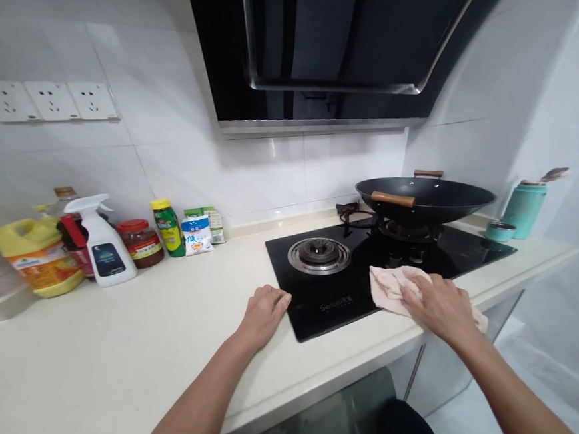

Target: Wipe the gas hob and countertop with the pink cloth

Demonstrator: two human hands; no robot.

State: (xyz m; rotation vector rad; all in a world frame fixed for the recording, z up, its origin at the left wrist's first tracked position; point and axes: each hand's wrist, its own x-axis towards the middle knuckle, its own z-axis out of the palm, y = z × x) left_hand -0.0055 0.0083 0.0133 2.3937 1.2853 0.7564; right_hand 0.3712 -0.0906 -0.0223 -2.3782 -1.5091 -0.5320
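Observation:
A pale pink cloth (393, 289) lies bunched on the front of the black glass gas hob (325, 291), with one end hanging by the counter edge. My right hand (441, 305) presses down on the cloth, its fingers closed around part of it. At the hob's left edge, my left hand (264, 316) rests on the counter with fingers curled together; nothing shows in it. The left burner (319, 255) is bare, its metal ring exposed. A black wok (433, 199) with wooden handles sits over the right burner.
Along the wall at left stand a yellow jug (42, 263), white spray bottle (104, 248), red-lidded jar (140, 245), green-yellow bottle (167, 230) and small packets (198, 234). A turquoise flask (525, 210) and cup (500, 231) stand right. The range hood (326, 47) hangs above.

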